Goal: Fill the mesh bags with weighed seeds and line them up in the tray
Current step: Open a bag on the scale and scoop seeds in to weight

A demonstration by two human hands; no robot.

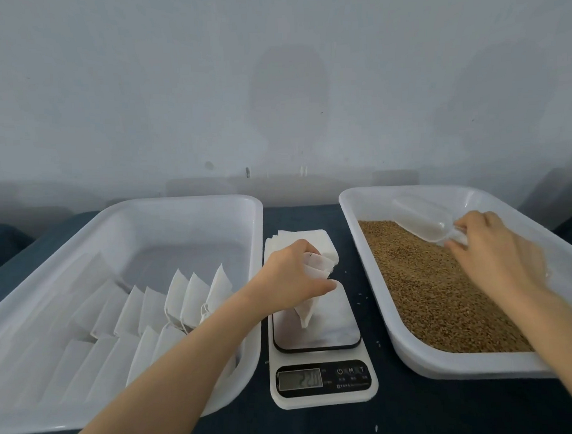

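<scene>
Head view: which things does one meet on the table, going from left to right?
Tray of bags → scale → seed tray. Left out, as they overlap these: the left hand gripping a bag over the scale, the right hand holding the scoop over the seeds.

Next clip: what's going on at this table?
A person is bagging seeds. The left hand holds a mesh bag, seemingly empty, over the scale, while the right hand grips a clear scoop in the right tray. In the left tray, other bags lean in rows, and spare bags are stacked behind the scale.
</scene>
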